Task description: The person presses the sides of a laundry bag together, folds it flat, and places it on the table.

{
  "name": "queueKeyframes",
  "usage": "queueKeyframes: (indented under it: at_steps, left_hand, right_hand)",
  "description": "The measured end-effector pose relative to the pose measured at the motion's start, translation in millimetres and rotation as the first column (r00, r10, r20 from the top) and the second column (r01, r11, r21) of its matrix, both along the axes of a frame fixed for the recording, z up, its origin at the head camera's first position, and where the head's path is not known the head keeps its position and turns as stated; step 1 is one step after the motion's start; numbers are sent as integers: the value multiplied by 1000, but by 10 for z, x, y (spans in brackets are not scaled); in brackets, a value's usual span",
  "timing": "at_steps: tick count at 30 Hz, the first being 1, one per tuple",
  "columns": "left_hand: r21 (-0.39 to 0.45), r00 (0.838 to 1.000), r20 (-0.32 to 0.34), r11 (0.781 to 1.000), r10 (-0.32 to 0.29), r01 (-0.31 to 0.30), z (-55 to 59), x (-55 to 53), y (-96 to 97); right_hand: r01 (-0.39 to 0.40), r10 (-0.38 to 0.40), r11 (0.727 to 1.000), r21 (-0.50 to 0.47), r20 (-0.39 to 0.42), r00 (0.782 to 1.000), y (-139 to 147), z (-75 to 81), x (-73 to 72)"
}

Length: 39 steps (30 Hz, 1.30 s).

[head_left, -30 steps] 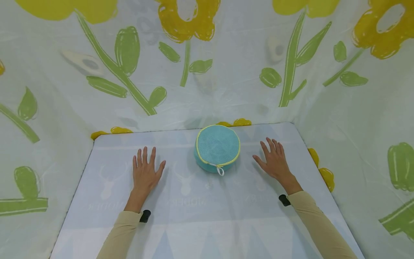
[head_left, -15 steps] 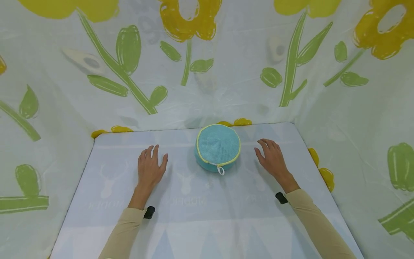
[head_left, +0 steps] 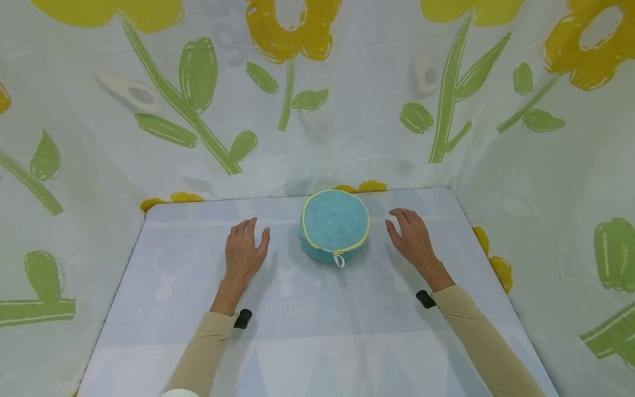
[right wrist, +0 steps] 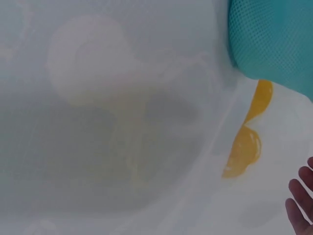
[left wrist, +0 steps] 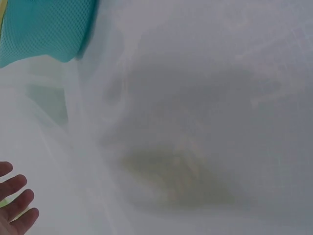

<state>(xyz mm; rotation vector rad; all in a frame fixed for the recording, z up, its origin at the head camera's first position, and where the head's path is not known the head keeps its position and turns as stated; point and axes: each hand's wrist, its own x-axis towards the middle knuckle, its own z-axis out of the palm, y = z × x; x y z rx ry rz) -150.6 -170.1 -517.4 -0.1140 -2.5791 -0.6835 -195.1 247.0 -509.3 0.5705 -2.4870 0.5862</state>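
A round teal mesh laundry bag [head_left: 334, 223] with yellow piping and a white zipper loop stands near the table's back edge. To its left is my left hand [head_left: 244, 251], fingers loosely bent, apart from the bag and holding nothing. On the other side my right hand [head_left: 412, 237] is likewise loosely bent and touches nothing I can see. In the left wrist view the bag's side [left wrist: 49, 27] fills the upper left corner, with left fingertips [left wrist: 22, 198] low at the edge. The right wrist view has the bag [right wrist: 274, 41] at upper right and right fingertips [right wrist: 299, 196] below.
A pale patterned cloth covers the table [head_left: 317, 342]. Behind it and at both sides hang white curtains [head_left: 347, 143] printed with yellow flowers and green leaves. Dark straps [head_left: 243, 318] sit at both sleeve cuffs.
Both hands have moved inward toward the bag, the left one further. Their fingers, spread flat earlier, are now more bent. The bag has stayed in place.
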Motion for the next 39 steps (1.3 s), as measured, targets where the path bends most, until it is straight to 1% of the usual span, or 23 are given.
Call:
queueKeyframes:
  at_steps: [4, 7, 11, 14, 18, 25, 30, 34, 39]
  left_hand:
    - [37, 1000, 9, 999, -11, 11, 40, -27, 82]
    - [62, 1000, 5, 998, -19, 18, 68, -50, 143]
    - [87, 999, -27, 996, -23, 26, 81, -85, 226]
    - [100, 998, -49, 994, -28, 33, 86, -110, 291]
    - [115, 998, -49, 992, -38, 43, 107, -139, 381]
    - [157, 999, 17, 987, -43, 40, 129, -192, 559]
    - [181, 998, 48, 983, -46, 37, 142, -213, 671]
    - [222, 995, 59, 973, -76, 61, 138, -230, 740]
    - [298, 988, 79, 948, -136, 107, 150, -246, 818]
  right_hand:
    - [18, -17, 999, -27, 16, 1000, -57, 24, 3]
    - [24, -22, 998, -54, 42, 999, -110, 41, 1]
    - [28, -21, 996, -85, 79, 997, -189, 64, -7]
    - [32, -23, 994, -102, 91, 996, -241, 79, -14]
    - [36, -23, 992, -123, 106, 994, -296, 94, -22]
    - [49, -18, 985, -166, 185, 983, -368, 82, -31]
    - [44, -4, 983, -176, 221, 975, -420, 87, -39]
    - [47, -3, 984, -172, 249, 968, -444, 70, -51]
    - [35, 28, 975, -218, 277, 960, -477, 65, -53]
